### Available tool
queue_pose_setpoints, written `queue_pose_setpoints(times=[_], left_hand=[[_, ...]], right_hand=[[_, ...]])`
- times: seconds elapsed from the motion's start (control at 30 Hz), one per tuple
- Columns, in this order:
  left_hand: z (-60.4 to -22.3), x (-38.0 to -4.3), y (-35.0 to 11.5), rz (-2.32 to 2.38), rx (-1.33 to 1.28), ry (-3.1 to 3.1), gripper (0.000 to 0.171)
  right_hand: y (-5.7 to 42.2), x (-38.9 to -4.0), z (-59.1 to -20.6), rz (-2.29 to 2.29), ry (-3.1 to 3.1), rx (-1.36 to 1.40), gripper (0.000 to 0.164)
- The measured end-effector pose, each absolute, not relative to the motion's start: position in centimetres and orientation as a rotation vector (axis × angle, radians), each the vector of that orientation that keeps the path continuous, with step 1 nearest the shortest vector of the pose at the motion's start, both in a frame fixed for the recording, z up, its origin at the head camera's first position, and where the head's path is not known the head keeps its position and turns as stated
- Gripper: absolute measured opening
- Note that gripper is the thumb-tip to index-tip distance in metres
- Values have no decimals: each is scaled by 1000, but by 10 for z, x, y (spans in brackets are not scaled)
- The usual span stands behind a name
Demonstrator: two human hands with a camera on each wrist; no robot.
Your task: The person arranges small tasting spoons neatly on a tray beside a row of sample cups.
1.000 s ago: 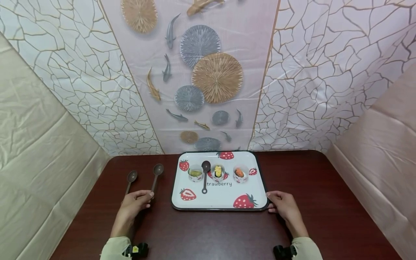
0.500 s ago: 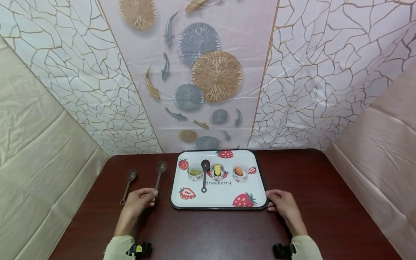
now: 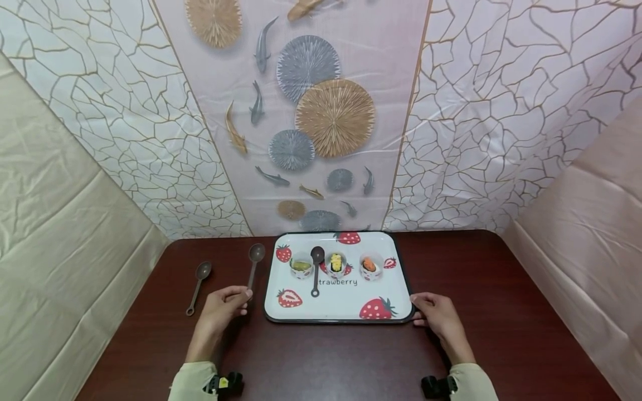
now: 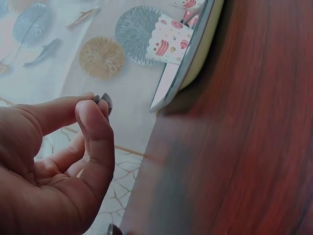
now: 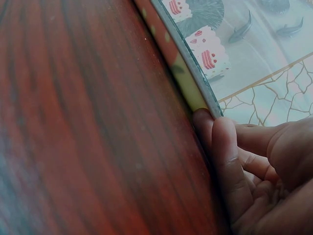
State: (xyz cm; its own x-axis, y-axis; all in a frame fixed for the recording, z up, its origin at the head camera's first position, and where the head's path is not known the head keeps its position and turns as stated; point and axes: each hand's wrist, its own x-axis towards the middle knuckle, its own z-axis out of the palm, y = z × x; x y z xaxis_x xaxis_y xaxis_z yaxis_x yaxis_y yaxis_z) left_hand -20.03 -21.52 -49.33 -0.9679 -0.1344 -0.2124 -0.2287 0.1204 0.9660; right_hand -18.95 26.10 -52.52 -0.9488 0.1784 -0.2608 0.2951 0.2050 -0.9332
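Held spoon point(image 3: 256, 257): grey-brown, just off the tray's L edge, bowl toward the desk's far edge, handle toward you. Your L hand point(image 3: 224, 306) has it by the handle end, thumb & index finger pinched tog. on it. Can't tell if the spoon touches the desk point(image 3: 321, 362) or is lifted.

Tray point(image 3: 326, 309) lies at the desk's far edge, approx. mid-width: white w/ dark rim, strawberry prints & lettering. Your R hand point(image 3: 438, 314) is at its near R corner, fingers clamped on the rim.

On the tray's far half, 3 small printed cups in a row: L cup point(image 3: 301, 274) w/ a green piece, mid cup point(image 3: 335, 275) w/ a yellow one, R cup point(image 3: 371, 275) w/ an orange one. Dark tray spoon point(image 3: 317, 257) lies btwn L & mid cups, bowl toward the tray's far edge, handle over the start of the lettering.

Loose spoon point(image 3: 202, 273) is on the desk, well L of the tray, nr the desk's L edge, bowl also to the far side.

You've a black device on each wrist, L point(image 3: 232, 384) & R point(image 3: 436, 387). Patterned cloth point(image 3: 501, 111) hangs behind the desk's far edge.
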Motion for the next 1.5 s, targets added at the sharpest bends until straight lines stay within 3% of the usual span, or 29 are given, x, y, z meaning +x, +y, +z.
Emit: queue_pose_setpoints(times=[1.5], left_hand=[[-478, -201, -154, 2192, -217, 2158, 29]], right_hand=[[262, -190, -527, -1851, 2378, 463, 34]])
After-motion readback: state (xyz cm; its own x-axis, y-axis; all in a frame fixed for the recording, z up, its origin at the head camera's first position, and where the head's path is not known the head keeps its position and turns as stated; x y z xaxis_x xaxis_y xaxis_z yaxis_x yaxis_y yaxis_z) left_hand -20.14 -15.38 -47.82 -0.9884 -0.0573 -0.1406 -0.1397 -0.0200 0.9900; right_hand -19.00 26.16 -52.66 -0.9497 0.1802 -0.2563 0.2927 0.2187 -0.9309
